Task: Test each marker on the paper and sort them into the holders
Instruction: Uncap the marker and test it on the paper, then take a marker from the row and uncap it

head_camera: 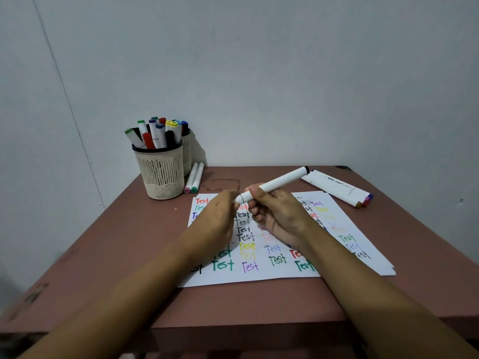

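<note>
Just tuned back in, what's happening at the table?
A person holds a white marker in both hands above the paper: the right hand grips the barrel, the left hand holds its near end, probably the cap. The paper is already full of coloured "Test" words. The front holder is packed with markers; a second holder stands behind it. Two markers lie beside them, and several loose markers lie at the table's right.

The paper [261,274] bears the handwritten word "Test" many times in various colours.
</note>
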Tool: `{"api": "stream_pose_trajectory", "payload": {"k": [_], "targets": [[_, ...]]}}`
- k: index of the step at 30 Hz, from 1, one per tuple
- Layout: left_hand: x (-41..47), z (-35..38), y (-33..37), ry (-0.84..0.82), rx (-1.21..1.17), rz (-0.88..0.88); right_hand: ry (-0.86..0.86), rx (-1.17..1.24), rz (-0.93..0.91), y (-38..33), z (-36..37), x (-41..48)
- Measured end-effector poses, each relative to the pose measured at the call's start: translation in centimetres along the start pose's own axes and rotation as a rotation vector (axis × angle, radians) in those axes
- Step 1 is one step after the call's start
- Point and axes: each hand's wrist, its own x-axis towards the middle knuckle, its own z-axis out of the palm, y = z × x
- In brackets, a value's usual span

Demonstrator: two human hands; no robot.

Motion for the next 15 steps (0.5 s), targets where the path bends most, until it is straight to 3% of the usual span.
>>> {"api": "stream_pose_trajectory", "payload": {"k": [6,11,15], "targets": [[0.2,-0.1,-0.2,-0.007,-0.083,-0.112,0.005,0.004,0.008,-0.2,-0.1,0.2],[1.1,-1.3,-0.1,0.029,-0.758,-0.462,-0.015,0.130,0.069,-1.0,-0.6,0.2],[1.2,-1.8,-0.3,0.141,-0.948,-0.574,0.009,0.216,0.115,-1.0,-0.6,0.0]]}}
